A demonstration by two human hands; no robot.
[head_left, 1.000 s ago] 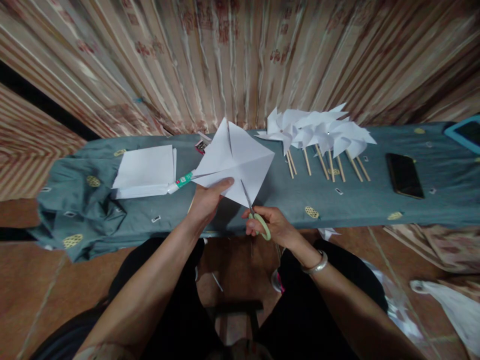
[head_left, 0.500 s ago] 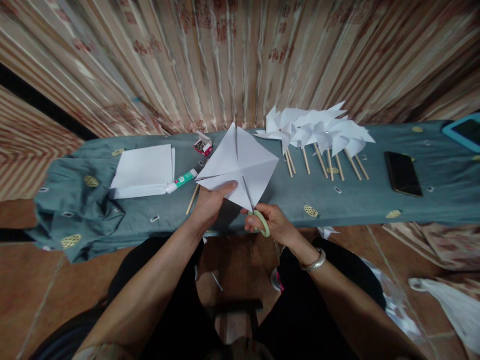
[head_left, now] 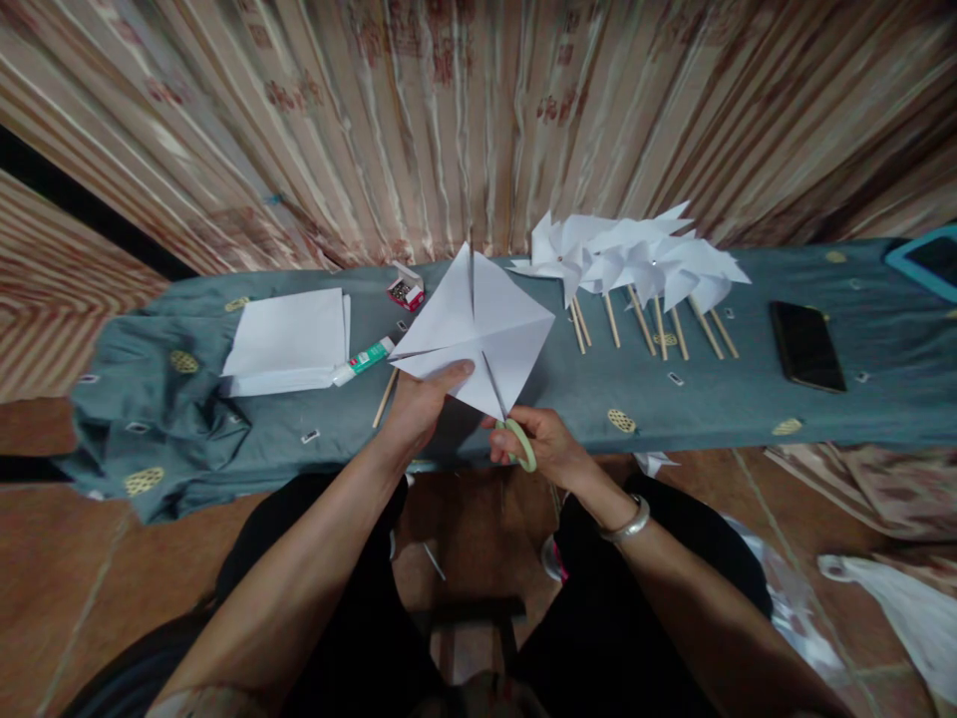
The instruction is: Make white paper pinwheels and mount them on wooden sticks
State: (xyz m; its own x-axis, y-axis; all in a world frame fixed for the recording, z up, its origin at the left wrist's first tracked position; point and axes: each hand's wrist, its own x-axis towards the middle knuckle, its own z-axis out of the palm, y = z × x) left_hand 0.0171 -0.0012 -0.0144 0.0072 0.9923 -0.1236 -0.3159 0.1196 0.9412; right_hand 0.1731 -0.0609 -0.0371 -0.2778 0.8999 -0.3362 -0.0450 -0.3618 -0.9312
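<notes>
A stack of blank sheets (head_left: 288,339) lies uncut at the table's left end. At centre, the left hand (head_left: 419,404) pinches a creased paper square (head_left: 478,329) above the table's near edge while the right hand (head_left: 542,444) grips scissors (head_left: 508,419) – blades in its near corner, other corners seemingly slit already. Finished pinwheels (head_left: 635,264) lie to the right – judging by this, several are done and more remain.

Home craft corner, patterned curtain (head_left: 449,120) draped at twelve o'clock, cloth-covered bench (head_left: 733,399), paper pinwheels (head_left: 635,264) at one o'clock, tiled floor (head_left: 67,558) at seven o'clock

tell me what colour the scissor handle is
Pale green, seen in the head view: scissors in the right hand.
</notes>
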